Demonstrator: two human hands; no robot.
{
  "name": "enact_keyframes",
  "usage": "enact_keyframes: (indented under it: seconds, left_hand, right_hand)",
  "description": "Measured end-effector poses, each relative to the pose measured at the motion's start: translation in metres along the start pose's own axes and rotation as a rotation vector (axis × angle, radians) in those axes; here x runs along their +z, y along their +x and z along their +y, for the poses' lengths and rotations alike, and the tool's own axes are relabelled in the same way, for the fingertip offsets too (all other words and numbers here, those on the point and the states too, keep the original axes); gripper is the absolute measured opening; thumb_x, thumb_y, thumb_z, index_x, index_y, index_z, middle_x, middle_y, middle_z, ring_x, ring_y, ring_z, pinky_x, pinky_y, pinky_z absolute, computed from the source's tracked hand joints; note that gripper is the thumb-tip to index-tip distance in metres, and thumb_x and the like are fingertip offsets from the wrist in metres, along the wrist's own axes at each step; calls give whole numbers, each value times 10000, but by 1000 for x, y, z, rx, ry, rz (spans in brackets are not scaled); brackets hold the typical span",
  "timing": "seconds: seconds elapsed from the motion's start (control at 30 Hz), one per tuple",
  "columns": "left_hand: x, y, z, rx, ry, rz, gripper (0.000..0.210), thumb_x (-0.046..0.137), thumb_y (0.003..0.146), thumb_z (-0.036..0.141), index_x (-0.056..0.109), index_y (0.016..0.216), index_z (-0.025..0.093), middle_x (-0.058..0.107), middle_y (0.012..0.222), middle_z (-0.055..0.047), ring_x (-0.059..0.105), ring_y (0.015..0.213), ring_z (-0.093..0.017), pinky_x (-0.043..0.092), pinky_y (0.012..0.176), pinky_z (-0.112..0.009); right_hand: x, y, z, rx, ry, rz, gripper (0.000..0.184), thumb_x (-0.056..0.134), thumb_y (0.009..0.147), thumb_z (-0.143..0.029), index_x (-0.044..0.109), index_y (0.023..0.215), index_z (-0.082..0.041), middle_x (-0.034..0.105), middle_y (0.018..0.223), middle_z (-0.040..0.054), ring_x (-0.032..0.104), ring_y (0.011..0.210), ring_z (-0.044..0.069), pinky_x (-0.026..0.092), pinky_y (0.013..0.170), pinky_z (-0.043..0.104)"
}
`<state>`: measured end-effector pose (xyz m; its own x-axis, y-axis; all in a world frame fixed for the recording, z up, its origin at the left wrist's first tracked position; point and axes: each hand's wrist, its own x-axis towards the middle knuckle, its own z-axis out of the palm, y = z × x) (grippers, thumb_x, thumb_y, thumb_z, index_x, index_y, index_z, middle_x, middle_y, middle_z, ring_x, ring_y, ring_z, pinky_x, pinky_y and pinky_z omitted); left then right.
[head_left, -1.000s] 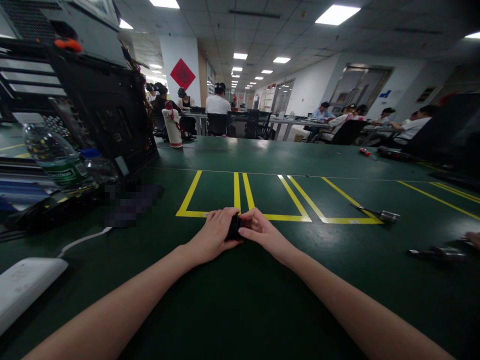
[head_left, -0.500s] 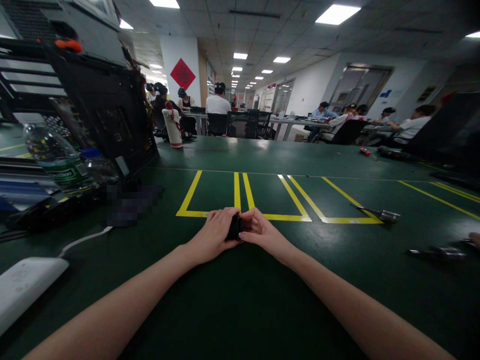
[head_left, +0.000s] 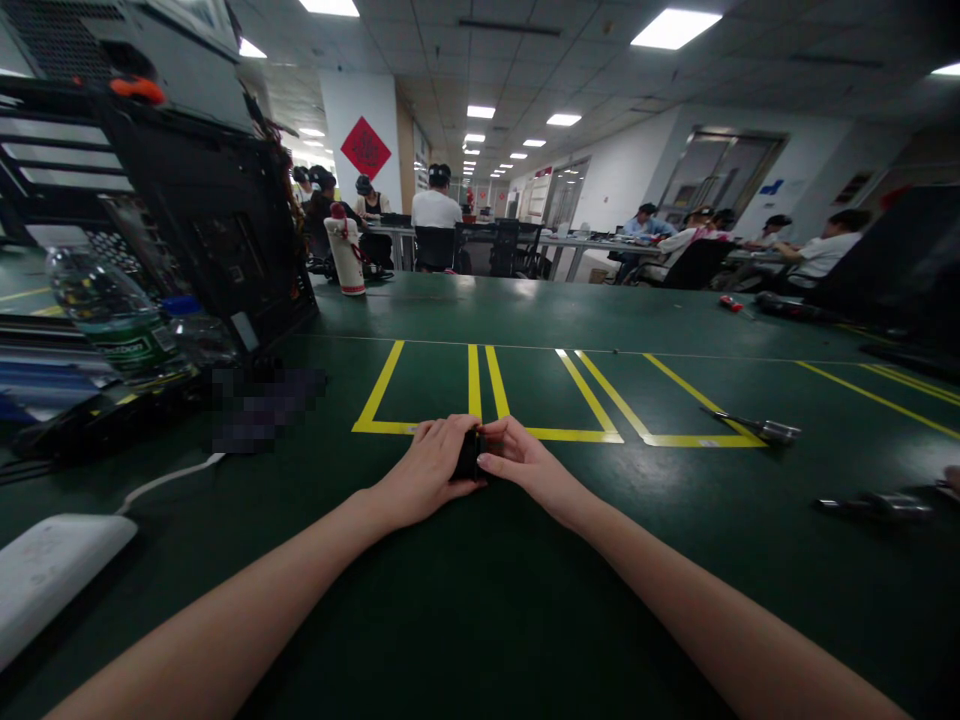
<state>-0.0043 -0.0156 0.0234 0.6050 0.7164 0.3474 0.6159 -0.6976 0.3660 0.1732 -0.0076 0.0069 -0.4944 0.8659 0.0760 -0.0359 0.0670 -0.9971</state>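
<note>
Head view: a person's left hand (head_left: 426, 465) clasps a small, black, blocky object (head_left: 466, 458) at a dark green bench (head_left: 480, 610), the right hand (head_left: 534, 468) curled narrowly against its other side; a slackened left grip could drop it.

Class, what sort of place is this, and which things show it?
Probably a shared workroom or open-plan office: a flat green tabletop marked with straight yellow tape strips, people seated at long grey tables behind, and rectangular white ceiling lights.
</note>
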Motion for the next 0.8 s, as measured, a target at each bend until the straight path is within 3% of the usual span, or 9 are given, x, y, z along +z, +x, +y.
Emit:
enact_keyframes:
  seconds: [0.23, 0.43, 0.67, 0.8]
  left_hand:
    - [0, 0, 0, 16, 2, 16, 540, 580, 748, 285, 263, 1182, 235, 455, 1165, -74, 469, 1054, -248, 332, 907, -466]
    - [0, 1, 0, -2, -4, 6, 537, 581, 747, 290, 269, 1178, 224, 457, 1155, -76, 462, 1058, -241, 325, 920, -455]
    - [5, 0, -3, 20, 14, 30, 541, 588, 739, 278, 267, 1171, 235, 454, 1151, -74, 465, 1050, -248, 331, 899, -454]
    - [7, 1, -6, 15, 9, 53, 576, 606, 722, 274, 259, 1179, 230, 455, 1142, -69, 460, 1050, -242, 322, 915, -445]
  right_hand:
    - [3, -1, -3, -31, 12, 12, 186, 553, 746, -280, 457, 898, -230, 505, 956, 3, 507, 944, 155, 409, 844, 363]
    - [2, -1, -3, 19, -59, 51, 256, 542, 754, -308, 464, 989, -243, 494, 1013, 19, 495, 963, 162, 382, 878, 380]
    - [2, 0, -1, -44, 48, -6, 265, 615, 690, -221, 449, 896, -221, 510, 962, 1, 511, 934, 146, 407, 840, 340]
    - [4, 0, -4, -34, 2, 36, 177, 573, 729, -264, 462, 860, -218, 519, 934, 0, 513, 905, 143, 414, 814, 329]
